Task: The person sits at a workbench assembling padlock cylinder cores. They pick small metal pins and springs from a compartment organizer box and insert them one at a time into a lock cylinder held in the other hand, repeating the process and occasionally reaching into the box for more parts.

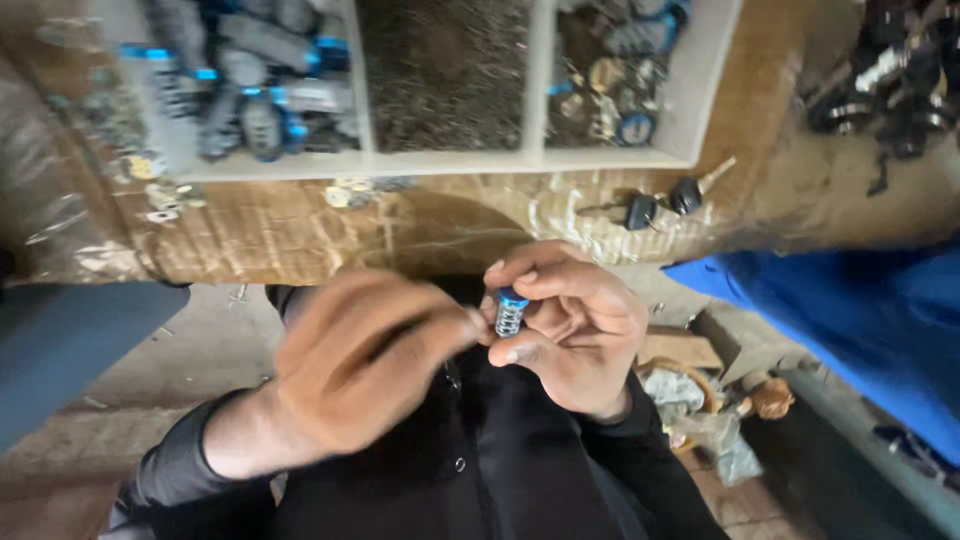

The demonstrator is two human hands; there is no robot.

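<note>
Head view: your right hand [575,335] pinches a small spring with a blue cap [510,312] above your lap. Your blurred left hand [365,365] touches it with fingers closed. The counter [300,235] edge and white divided tray [450,160] sit well beyond.

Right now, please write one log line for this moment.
right hand: holds spring | left hand: at spring, blurred | tray: behind

I see no labels, signs or screens from here. The nearest thing to packaging is some crumpled clear plastic wrap [715,435] lying low at the right, pale and greyish, beside the dark sleeve; its contents I cannot tell.
</note>
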